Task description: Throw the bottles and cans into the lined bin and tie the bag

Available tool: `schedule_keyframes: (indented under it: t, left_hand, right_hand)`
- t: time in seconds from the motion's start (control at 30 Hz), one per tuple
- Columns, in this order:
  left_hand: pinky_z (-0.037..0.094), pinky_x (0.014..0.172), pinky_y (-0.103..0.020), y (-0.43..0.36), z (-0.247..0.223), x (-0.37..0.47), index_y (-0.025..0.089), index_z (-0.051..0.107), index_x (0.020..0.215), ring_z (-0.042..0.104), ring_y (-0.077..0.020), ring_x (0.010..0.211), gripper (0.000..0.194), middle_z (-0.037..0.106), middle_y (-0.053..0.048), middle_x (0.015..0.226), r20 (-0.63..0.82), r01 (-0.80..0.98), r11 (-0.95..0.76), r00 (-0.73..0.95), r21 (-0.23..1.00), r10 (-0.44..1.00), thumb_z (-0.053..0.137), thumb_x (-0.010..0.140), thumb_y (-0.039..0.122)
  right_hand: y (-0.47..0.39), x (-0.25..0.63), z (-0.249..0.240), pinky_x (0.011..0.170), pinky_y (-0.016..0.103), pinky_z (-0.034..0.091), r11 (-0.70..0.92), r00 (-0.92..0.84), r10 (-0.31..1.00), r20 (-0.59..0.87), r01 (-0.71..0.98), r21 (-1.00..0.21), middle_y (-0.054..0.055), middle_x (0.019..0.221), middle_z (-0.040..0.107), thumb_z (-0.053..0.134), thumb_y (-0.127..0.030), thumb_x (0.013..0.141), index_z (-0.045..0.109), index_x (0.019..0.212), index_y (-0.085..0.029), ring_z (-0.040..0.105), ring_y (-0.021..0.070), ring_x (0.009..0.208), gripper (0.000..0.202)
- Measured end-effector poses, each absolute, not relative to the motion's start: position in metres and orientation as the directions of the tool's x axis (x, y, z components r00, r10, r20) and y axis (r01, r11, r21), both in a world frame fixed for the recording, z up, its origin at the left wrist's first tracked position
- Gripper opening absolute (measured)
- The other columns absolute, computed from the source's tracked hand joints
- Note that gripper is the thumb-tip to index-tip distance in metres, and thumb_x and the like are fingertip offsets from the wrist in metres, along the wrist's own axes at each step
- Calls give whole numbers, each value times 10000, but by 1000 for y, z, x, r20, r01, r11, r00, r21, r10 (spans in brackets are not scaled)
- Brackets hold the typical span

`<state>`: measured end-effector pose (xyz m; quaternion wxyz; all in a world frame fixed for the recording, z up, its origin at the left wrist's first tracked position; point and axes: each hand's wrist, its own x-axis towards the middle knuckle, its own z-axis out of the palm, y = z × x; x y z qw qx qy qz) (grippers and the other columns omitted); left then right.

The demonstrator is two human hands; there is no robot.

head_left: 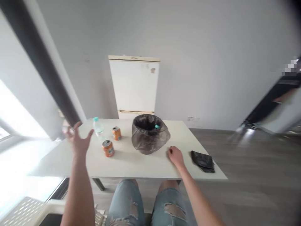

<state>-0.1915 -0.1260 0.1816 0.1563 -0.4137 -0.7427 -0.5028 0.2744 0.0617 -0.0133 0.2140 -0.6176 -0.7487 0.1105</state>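
My left hand [78, 139] is raised at the left with fingers and thumb spread, holding nothing. Just right of its thumb stands a clear plastic bottle [98, 129] with a teal cap. Two orange drink cans, a nearer can [108, 149] and a farther can [117, 133], stand upright beside the bottle. In the middle of the table is a bin lined with a dark translucent bag [147, 139]; a teal cap [157, 126] shows inside its mouth. My right hand [176, 156] rests on the tabletop right of the bin, fingers curled, with nothing visible in them.
A folded black plastic bag [203, 161] lies near the right end of the white table [141, 171]. Behind stands a white fridge [135, 84] against the grey wall. A white plastic basket [53, 207] is at lower left. Part of another person [282, 97] shows at far right.
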Motion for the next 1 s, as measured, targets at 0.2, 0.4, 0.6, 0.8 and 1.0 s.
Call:
schedule_keyframes:
  t: [0.2,0.4,0.6,0.8,1.0]
  left_hand:
    - [375,1237,-587,-60,124,-246,263,488,1511,391,-412,1540,686,342,-188,1675,572,778,217,-591,589,569,690,918,542]
    - [354,1239,-611,-28,140,-264,253,417,1561,325,-439,1566,791,274,-200,1700,601,796,202,-573,571,558,735,884,509]
    - [467,1132,-509,2,128,-276,205,608,1229,605,-351,1274,358,553,-163,1455,452,793,235,-533,563,715,626,900,345]
    - [489,1078,-517,8,131,-270,213,448,1488,606,-369,1236,737,543,-177,1369,391,774,292,-559,562,731,724,833,408]
    - [534,1030,-459,9,174,-237,147,536,1413,662,-285,1100,619,549,-177,1378,582,718,153,-653,679,484,767,874,346]
  right_hand:
    - [66,278,-20,670,282,307,255,-183,961,209,880,-401,40,835,597,507,-194,983,526,755,-206,551,162,706,229]
    - [67,276,-20,675,276,309,244,-156,958,240,886,-394,40,844,609,494,-196,987,522,753,-205,555,155,710,236]
    - [68,277,-26,675,268,321,256,-159,953,256,875,-410,23,814,602,496,-204,980,506,745,-215,569,159,709,235]
    - [68,278,-23,673,275,309,248,-153,957,245,870,-427,24,809,591,507,-198,963,487,737,-215,548,161,711,227]
    - [70,280,-25,675,281,313,238,-161,965,206,866,-440,31,824,589,478,-230,980,486,759,-219,548,166,725,221]
